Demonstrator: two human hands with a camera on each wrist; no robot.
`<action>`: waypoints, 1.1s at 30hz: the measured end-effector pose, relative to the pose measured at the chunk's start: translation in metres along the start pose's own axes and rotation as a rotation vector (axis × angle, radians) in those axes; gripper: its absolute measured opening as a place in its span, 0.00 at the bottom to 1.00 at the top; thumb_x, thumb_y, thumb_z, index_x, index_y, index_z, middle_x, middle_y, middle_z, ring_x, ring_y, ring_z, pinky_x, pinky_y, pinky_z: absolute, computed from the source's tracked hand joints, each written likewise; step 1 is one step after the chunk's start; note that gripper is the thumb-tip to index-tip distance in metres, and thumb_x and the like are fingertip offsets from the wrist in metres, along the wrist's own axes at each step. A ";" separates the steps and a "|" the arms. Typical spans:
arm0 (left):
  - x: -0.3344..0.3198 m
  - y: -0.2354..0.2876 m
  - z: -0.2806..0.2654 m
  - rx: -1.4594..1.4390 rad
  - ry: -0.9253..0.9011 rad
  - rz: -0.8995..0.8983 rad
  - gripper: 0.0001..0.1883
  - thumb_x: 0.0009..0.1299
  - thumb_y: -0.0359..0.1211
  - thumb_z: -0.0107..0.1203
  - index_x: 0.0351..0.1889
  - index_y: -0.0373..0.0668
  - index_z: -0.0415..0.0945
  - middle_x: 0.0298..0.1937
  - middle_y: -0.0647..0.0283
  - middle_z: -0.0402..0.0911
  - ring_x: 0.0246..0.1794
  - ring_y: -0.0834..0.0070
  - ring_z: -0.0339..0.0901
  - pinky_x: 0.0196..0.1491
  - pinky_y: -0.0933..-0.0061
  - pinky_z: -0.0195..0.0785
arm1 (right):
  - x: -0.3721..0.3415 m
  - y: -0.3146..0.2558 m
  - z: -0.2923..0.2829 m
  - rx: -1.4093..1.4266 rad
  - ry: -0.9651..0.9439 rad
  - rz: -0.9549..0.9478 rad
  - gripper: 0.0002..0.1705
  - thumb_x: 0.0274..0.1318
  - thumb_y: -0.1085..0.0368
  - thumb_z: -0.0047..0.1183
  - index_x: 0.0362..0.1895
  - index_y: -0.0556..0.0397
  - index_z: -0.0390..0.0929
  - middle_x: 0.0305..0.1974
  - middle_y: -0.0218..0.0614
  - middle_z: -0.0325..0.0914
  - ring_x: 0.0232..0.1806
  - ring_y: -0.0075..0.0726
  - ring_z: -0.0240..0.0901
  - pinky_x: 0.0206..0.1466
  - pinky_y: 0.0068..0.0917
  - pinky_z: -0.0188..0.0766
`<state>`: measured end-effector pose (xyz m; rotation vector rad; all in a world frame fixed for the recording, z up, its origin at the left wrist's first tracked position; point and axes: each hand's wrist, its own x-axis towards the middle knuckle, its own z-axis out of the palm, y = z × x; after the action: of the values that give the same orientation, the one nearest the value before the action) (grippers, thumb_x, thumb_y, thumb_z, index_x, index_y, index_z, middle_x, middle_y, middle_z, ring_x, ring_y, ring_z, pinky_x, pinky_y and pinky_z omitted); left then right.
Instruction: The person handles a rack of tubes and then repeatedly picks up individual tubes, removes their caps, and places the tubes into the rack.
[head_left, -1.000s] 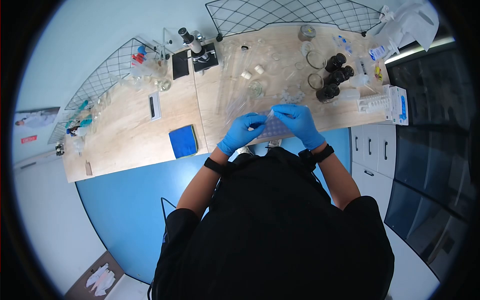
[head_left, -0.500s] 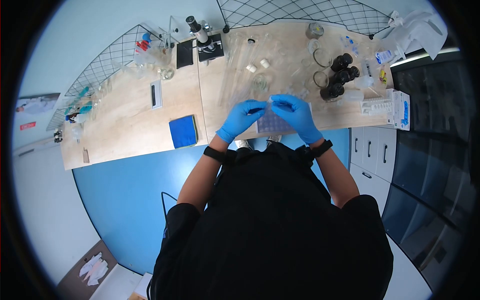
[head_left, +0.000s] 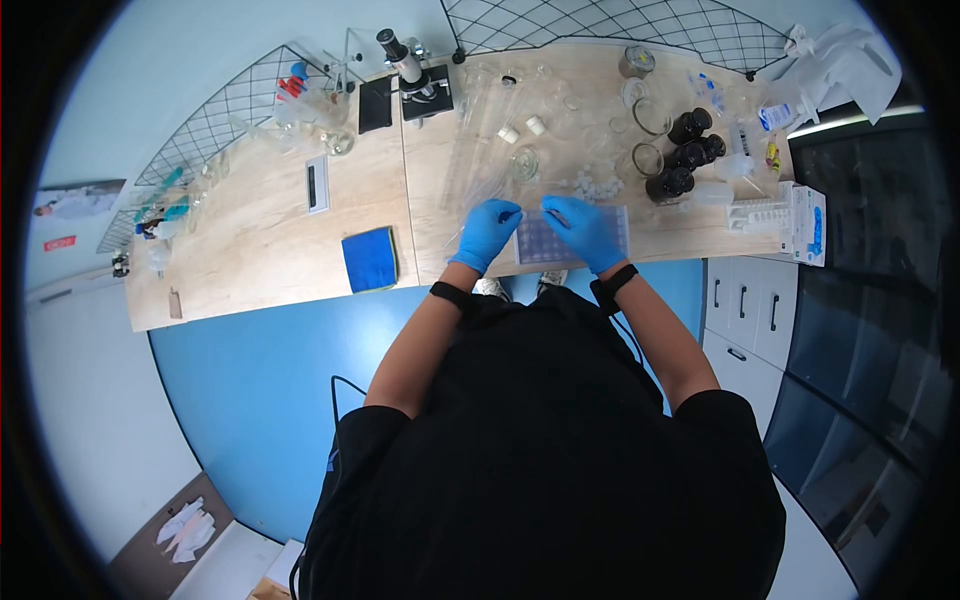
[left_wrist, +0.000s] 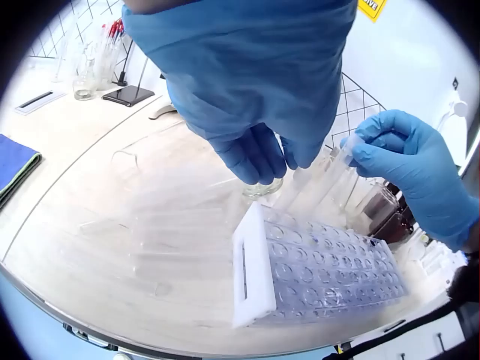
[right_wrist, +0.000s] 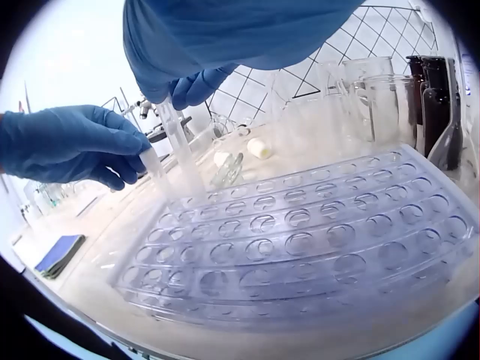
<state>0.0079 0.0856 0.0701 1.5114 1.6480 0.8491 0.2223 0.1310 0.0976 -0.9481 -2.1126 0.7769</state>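
Observation:
Both hands wear blue gloves and work above a clear, purplish test tube rack (right_wrist: 300, 244) with rows of round holes. My left hand (head_left: 487, 235) pinches the top of a translucent test tube (right_wrist: 155, 166), which slants down at the rack's left back corner. Close beside it, a second clear test tube (right_wrist: 180, 146) is pinched at the top by my right hand (head_left: 582, 230). This tube's lower end also overlaps the rack's left back corner in the right wrist view. The rack's white end wall (left_wrist: 255, 266) shows in the left wrist view.
Behind the rack lie small white pieces (head_left: 595, 187), a glass dish (head_left: 524, 163) and white stoppers (head_left: 508, 134). Dark bottles (head_left: 690, 125) and a glove box (head_left: 808, 228) stand to the right. Leftward are a blue cloth (head_left: 370, 260) and a microscope (head_left: 410, 70).
My hands were close together with fingertips meeting over the rack; now a gap separates them. The left hand has moved off the rack's left side, and more of the rack shows.

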 end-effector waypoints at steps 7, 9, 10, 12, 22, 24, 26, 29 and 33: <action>-0.002 -0.006 0.010 -0.098 0.025 -0.076 0.11 0.67 0.35 0.64 0.41 0.37 0.84 0.36 0.54 0.87 0.34 0.69 0.85 0.40 0.71 0.76 | 0.009 0.005 0.010 -0.031 0.006 -0.044 0.11 0.59 0.63 0.60 0.45 0.49 0.80 0.40 0.40 0.82 0.40 0.48 0.79 0.40 0.38 0.77; 0.000 -0.004 0.009 -0.107 0.023 -0.094 0.11 0.67 0.35 0.64 0.40 0.36 0.84 0.35 0.54 0.87 0.34 0.69 0.85 0.40 0.71 0.76 | 0.010 0.007 0.012 -0.059 -0.044 -0.083 0.09 0.60 0.62 0.59 0.43 0.48 0.79 0.40 0.38 0.82 0.39 0.48 0.79 0.39 0.38 0.76; -0.001 -0.003 0.009 -0.101 0.019 -0.114 0.11 0.67 0.35 0.64 0.40 0.36 0.84 0.35 0.54 0.87 0.34 0.69 0.85 0.40 0.71 0.76 | 0.009 0.010 0.013 -0.059 -0.047 -0.086 0.09 0.60 0.62 0.59 0.43 0.48 0.79 0.40 0.38 0.82 0.39 0.48 0.79 0.39 0.38 0.76; -0.002 -0.003 0.009 -0.098 0.022 -0.138 0.12 0.67 0.35 0.64 0.40 0.36 0.84 0.35 0.54 0.87 0.34 0.69 0.85 0.40 0.71 0.76 | 0.006 0.013 0.017 -0.078 -0.078 -0.116 0.08 0.59 0.62 0.58 0.42 0.47 0.79 0.38 0.37 0.81 0.39 0.49 0.79 0.39 0.40 0.76; -0.002 -0.007 0.011 -0.132 0.032 -0.143 0.12 0.67 0.36 0.64 0.38 0.36 0.83 0.34 0.56 0.87 0.33 0.70 0.84 0.39 0.70 0.75 | 0.003 0.024 0.027 0.010 -0.181 0.027 0.06 0.60 0.62 0.56 0.39 0.48 0.75 0.33 0.42 0.78 0.36 0.54 0.77 0.35 0.43 0.73; -0.003 -0.007 0.011 -0.144 0.030 -0.136 0.12 0.67 0.37 0.64 0.38 0.36 0.83 0.34 0.56 0.87 0.33 0.70 0.84 0.39 0.70 0.75 | 0.001 0.027 0.027 0.027 -0.219 0.082 0.07 0.60 0.61 0.57 0.40 0.48 0.76 0.33 0.42 0.79 0.37 0.53 0.78 0.36 0.43 0.73; -0.002 -0.005 0.010 -0.123 0.014 -0.151 0.12 0.67 0.37 0.64 0.38 0.36 0.83 0.34 0.56 0.87 0.33 0.70 0.84 0.40 0.71 0.75 | 0.000 0.030 0.027 0.057 -0.217 0.093 0.07 0.60 0.61 0.57 0.40 0.47 0.76 0.34 0.41 0.80 0.37 0.53 0.78 0.36 0.42 0.74; -0.001 -0.004 0.008 -0.120 -0.012 -0.159 0.13 0.67 0.37 0.64 0.40 0.36 0.83 0.34 0.55 0.86 0.34 0.70 0.84 0.40 0.71 0.75 | -0.004 0.033 0.027 0.074 -0.222 0.114 0.09 0.59 0.62 0.58 0.42 0.47 0.76 0.36 0.41 0.81 0.39 0.52 0.79 0.38 0.41 0.75; -0.003 -0.013 -0.001 -0.176 0.011 -0.099 0.13 0.68 0.37 0.63 0.42 0.37 0.83 0.35 0.55 0.86 0.35 0.70 0.84 0.41 0.70 0.75 | -0.014 0.034 0.028 0.088 -0.151 0.143 0.14 0.60 0.63 0.58 0.48 0.50 0.75 0.42 0.42 0.81 0.44 0.51 0.80 0.43 0.39 0.76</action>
<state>0.0009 0.0809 0.0595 1.2960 1.5980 0.9243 0.2209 0.1321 0.0520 -1.0294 -2.1362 1.0346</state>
